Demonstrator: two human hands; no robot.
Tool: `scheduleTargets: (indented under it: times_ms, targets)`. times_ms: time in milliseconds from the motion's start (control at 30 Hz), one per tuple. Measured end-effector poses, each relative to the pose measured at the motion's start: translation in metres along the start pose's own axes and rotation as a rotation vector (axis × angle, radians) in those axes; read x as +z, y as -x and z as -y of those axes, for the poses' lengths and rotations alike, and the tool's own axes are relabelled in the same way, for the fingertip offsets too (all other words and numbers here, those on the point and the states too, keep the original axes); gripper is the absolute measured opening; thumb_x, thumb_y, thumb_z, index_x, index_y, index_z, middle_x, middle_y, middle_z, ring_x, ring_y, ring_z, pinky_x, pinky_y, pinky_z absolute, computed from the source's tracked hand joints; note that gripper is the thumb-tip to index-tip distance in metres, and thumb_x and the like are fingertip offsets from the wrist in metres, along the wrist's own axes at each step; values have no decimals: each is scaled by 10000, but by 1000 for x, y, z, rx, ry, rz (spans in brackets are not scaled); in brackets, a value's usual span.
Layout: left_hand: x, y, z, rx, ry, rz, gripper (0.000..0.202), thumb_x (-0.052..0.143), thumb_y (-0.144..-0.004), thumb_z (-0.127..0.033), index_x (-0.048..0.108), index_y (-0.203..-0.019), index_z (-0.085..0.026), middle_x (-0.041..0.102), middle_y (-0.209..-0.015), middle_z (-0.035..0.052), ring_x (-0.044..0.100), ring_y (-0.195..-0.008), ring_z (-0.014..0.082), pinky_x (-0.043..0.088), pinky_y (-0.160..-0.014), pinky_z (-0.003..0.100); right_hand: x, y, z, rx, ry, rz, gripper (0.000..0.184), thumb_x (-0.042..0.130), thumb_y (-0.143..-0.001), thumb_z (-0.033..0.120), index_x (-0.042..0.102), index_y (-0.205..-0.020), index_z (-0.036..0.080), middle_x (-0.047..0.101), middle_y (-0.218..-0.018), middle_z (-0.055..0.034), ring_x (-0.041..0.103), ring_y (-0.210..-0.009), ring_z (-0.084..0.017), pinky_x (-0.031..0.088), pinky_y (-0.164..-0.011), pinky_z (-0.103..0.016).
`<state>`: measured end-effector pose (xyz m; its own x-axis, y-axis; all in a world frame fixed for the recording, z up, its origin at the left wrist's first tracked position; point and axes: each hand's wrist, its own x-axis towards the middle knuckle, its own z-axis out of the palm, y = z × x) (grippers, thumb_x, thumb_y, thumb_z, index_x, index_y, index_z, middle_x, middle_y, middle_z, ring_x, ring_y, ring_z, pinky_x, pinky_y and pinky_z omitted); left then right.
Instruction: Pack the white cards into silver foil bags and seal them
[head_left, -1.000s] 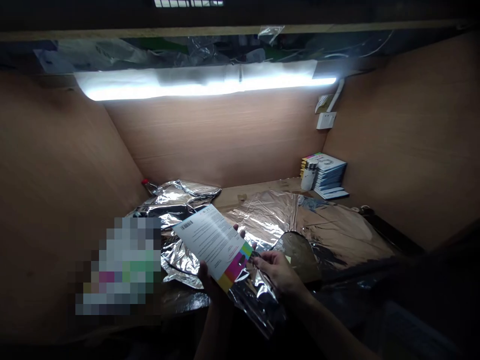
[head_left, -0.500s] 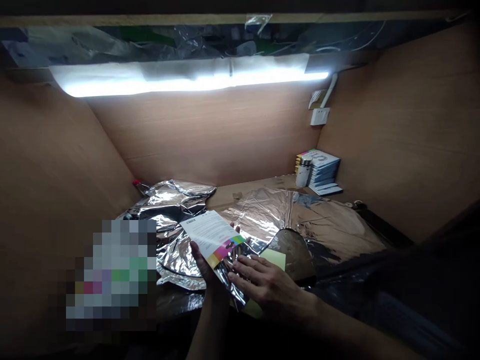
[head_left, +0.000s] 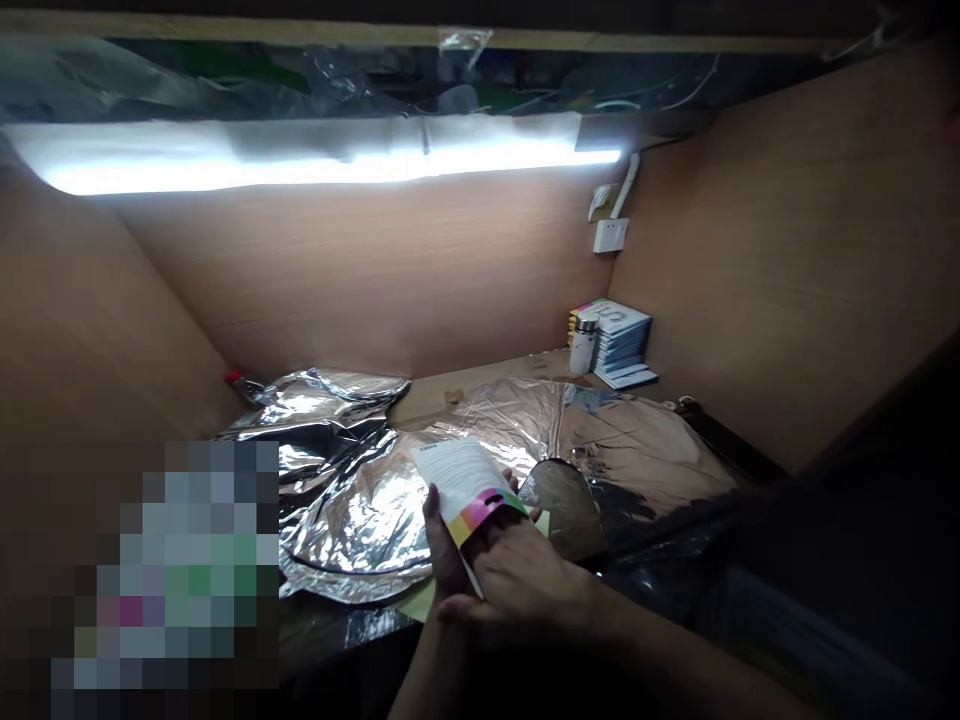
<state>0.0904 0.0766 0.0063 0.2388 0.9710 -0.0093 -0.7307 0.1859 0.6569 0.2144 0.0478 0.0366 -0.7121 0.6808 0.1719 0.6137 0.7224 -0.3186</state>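
A white printed card [head_left: 461,482] with a rainbow-coloured strip and a hang slot at its near end is gripped by my left hand [head_left: 444,545], thumb on its left edge. My right hand [head_left: 517,585] lies over the card's near end with its fingers curled against it; what they pinch is hidden. Silver foil sheets [head_left: 352,505] are spread under and around both hands. A rounded foil flap [head_left: 562,500] lies just right of the card.
Brown board walls close in the desk on three sides, with a lit tube lamp [head_left: 315,165] above. A stack of booklets [head_left: 619,345] and a small white bottle [head_left: 581,342] stand at the back right corner. A blurred patch covers the lower left.
The card has come down and nearer to flat. My right hand moved from beside the foil onto the card's near end. The view has shifted right.
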Motion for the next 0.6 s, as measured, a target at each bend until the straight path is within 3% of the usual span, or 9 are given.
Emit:
scheduleTargets:
  times_ms: [100, 167, 267, 333, 467, 600]
  targets:
    - [-12, -7, -4, 113, -489, -265, 731, 567, -895, -698, 619, -1400, -173, 628, -1444, 179, 499, -1429, 415, 376, -1195, 600, 11, -7, -11, 76, 27, 68, 742, 455, -962, 746, 752, -1088, 78, 754, -949, -213, 702, -892, -376, 511, -913, -554]
    - [-30, -10, -9, 187, -796, -301, 657, 646, -892, -619, 612, -1413, -221, 564, -1533, 150, 372, -1524, 386, 224, -1270, 583, 35, 0, -12, 129, 33, 100, 716, 486, -955, 733, 744, -1086, 78, 747, -955, -207, 699, -909, -375, 511, -922, -561]
    - [-57, -6, -11, 182, -1217, -138, 618, 736, -848, -567, 666, -1375, -253, 495, -1606, 135, 203, -1590, 396, 3, -1288, 596, 72, 23, -7, 172, 57, 98, 710, 638, -899, 676, 693, -1221, 46, 708, -1171, -260, 652, -1114, -418, 480, -1016, -575]
    - [-69, 0, -7, 158, -1543, -12, 638, 680, -889, -588, 620, -1445, -282, 408, -1662, 116, 144, -1600, 409, -15, -1267, 643, 81, 44, -5, 113, 51, 68, 711, 706, -879, 610, 636, -1314, 52, 676, -1259, -258, 623, -1175, -408, 477, -1044, -543]
    - [-77, 4, 3, 165, -1952, 103, 695, 515, -985, -604, 395, -1605, -313, 248, -1725, 87, 107, -1607, 396, 79, -1256, 670, 60, 81, -21, -182, -121, -12, 416, 666, -960, 471, 678, -1223, 150, 729, -1175, -148, 659, -1095, -288, 502, -1002, -405]
    - [-75, 1, 4, 262, -2029, 126, 672, 558, -979, -569, 436, -1583, -301, 312, -1706, 114, 184, -1586, 435, 177, -1232, 709, 48, 91, -57, -221, 46, -104, 560, 637, -999, 376, 510, -1512, 189, 552, -1532, -176, 451, -1444, -355, 378, -1132, -522]
